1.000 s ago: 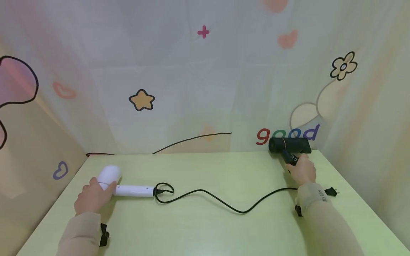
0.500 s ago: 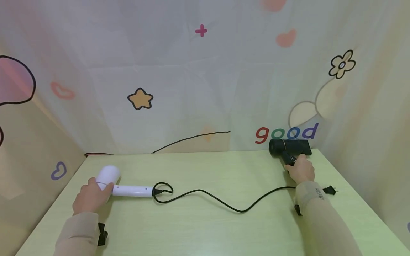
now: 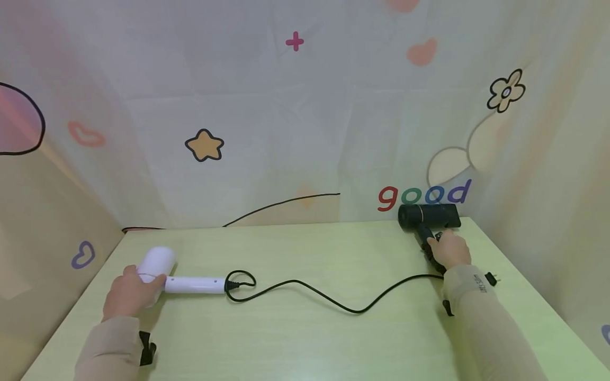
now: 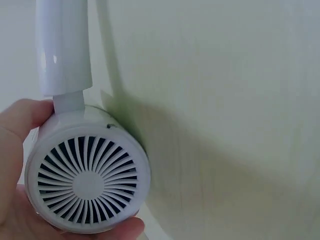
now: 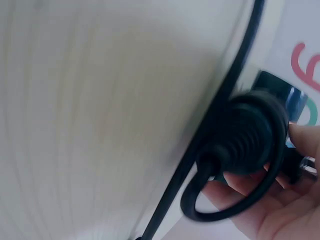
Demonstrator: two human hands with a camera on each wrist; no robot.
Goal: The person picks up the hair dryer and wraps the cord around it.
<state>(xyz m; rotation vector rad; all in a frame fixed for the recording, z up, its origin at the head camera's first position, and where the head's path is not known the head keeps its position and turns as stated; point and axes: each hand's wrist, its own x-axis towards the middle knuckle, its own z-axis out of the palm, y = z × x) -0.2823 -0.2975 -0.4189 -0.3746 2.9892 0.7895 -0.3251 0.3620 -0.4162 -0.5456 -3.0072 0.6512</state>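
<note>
A white hair dryer [image 3: 195,284] lies at the left of the table, its handle pointing right. My left hand [image 3: 127,293] holds its barrel, the thumb beside the neck where handle meets barrel. In the left wrist view the round slatted intake grille [image 4: 88,185] faces the camera, fingertips curled around its lower side. At the back right, my right hand [image 3: 450,250] grips the handle of a black hair dryer [image 3: 431,216] whose barrel lies sideways near the curtain. The right wrist view shows the ribbed handle end [image 5: 245,135] with a black loop hanging from it; the fingers curl behind it.
A black cord [image 3: 329,300] leaves the white handle, loops once and winds right across the pale table [image 3: 295,349], passing behind the right sleeve. Beyond the sleeve lies a black plug [image 3: 491,278]. A printed curtain [image 3: 267,132] stands along the table's back and sides.
The head view has shifted slightly. My right hand has moved a little rightward on the black handle, and more of the handle's lower part shows. The left hand keeps its hold on the white hair dryer.
</note>
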